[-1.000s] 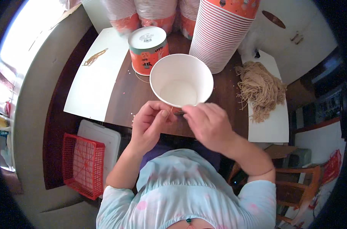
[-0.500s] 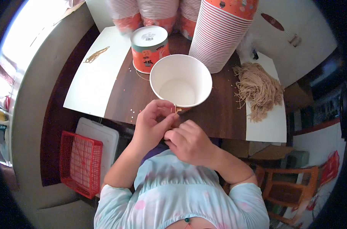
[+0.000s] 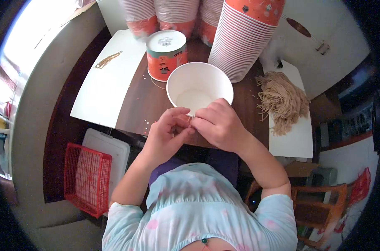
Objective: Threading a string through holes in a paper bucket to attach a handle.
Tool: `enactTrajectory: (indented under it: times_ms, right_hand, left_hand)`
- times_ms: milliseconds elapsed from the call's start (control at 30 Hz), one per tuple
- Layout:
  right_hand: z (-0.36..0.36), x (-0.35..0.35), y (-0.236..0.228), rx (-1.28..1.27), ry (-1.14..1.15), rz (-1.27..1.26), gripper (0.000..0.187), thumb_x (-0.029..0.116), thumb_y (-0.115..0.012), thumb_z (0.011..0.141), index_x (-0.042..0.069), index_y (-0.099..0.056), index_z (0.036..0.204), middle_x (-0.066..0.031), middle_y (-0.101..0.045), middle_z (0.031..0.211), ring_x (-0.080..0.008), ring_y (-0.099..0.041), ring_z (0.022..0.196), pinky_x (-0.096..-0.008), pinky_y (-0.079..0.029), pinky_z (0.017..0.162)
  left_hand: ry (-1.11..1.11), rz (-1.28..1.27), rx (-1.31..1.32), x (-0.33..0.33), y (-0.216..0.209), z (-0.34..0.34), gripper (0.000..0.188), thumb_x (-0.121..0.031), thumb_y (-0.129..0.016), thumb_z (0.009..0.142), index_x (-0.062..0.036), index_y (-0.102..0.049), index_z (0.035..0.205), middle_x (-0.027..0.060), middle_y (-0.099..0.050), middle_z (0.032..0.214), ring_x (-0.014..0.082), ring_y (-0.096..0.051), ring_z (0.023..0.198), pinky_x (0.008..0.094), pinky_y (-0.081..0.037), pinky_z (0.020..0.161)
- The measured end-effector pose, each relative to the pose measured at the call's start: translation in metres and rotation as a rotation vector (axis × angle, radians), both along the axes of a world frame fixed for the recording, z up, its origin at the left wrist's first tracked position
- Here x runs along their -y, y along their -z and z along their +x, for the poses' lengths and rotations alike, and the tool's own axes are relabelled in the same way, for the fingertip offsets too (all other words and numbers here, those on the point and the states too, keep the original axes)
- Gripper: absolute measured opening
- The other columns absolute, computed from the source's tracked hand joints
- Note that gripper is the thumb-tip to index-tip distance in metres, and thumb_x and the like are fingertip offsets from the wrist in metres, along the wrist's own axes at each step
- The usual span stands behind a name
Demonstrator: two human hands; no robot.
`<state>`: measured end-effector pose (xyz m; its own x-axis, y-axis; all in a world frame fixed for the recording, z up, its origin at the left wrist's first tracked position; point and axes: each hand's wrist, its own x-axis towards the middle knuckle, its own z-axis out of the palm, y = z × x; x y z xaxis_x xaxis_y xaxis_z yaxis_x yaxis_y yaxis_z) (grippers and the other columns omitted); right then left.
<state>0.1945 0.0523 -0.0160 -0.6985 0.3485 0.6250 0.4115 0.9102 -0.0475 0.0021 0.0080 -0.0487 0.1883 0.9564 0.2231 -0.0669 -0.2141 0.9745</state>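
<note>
A white-lined paper bucket [image 3: 198,79] stands mouth up on the brown table, and both my hands meet at its near rim. My left hand [image 3: 164,133] has its fingers curled, with thumb and fingertips close to the rim. Against it, my right hand [image 3: 218,126] makes a pinch at the rim; what lies between the fingertips is too small or hidden to name. Just behind stands a second bucket [image 3: 165,60], upside down, orange and green with printed figures. A thin tan cord [image 3: 157,84] curves out beside it.
A tall stack of nested buckets [image 3: 242,39] rises at the back right, with plastic-wrapped stacks [image 3: 176,16] behind. Tan cords [image 3: 284,100] lie heaped on the right white panel; a small bundle [image 3: 109,60] rests on the left one. A red basket [image 3: 88,178] sits below left.
My right hand has moved up and forward to the bucket's near rim, its elbow swinging outward. The left hand stays near the rim. A bit of golden cord seen there before is now hidden.
</note>
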Motion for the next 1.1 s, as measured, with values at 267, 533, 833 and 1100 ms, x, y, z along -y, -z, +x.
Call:
enactTrajectory:
  times_ms: [267, 533, 833, 1100]
  right_hand:
    - [-0.012, 0.048, 0.015, -0.105, 0.343, 0.159, 0.024, 0.008, -0.072, 0.069, 0.006, -0.062, 0.091, -0.0034, -0.058, 0.091, -0.0196, -0.052, 0.069, -0.0358, -0.041, 0.066]
    - [-0.041, 0.050, 0.056, -0.336, 0.483, -0.332, 0.012, 0.000, -0.067, 0.078, 0.003, -0.062, 0.088, -0.0110, -0.063, 0.080, -0.0279, -0.065, 0.069, -0.0350, -0.052, 0.060]
    - [-0.052, 0.041, 0.056, -0.898, 0.053, -1.193, 0.018, 0.004, -0.057, 0.089, -0.003, -0.065, 0.104, -0.0094, -0.068, 0.094, -0.0188, -0.066, 0.087, -0.0307, -0.054, 0.080]
    - [-0.050, 0.042, 0.057, -1.217, -0.116, -1.752, 0.021, 0.012, -0.057, 0.093, -0.002, -0.066, 0.105, -0.0081, -0.068, 0.101, -0.0136, -0.064, 0.092, -0.0272, -0.052, 0.082]
  left_hand:
    - [-0.347, 0.584, -0.470, 0.015, 0.002, 0.011, 0.038, 0.009, -0.065, 0.074, 0.0004, -0.058, 0.111, 0.0138, -0.064, 0.087, 0.0231, -0.063, 0.068, 0.0287, -0.052, 0.059]
    - [-0.511, 0.433, -0.410, 0.023, 0.020, 0.017, 0.029, 0.005, -0.066, 0.081, 0.0015, -0.056, 0.107, 0.0103, -0.066, 0.088, 0.0160, -0.064, 0.073, 0.0246, -0.052, 0.063]
    - [-0.239, -0.197, 0.479, 0.015, 0.022, 0.006, 0.021, 0.005, -0.064, 0.085, 0.0015, -0.049, 0.099, 0.0113, -0.065, 0.094, 0.0119, -0.064, 0.082, 0.0225, -0.053, 0.073]
    - [-0.334, -0.104, 0.390, 0.018, 0.018, 0.012, 0.021, 0.005, -0.064, 0.085, 0.0006, -0.048, 0.098, 0.0106, -0.064, 0.093, 0.0115, -0.064, 0.081, 0.0222, -0.054, 0.071]
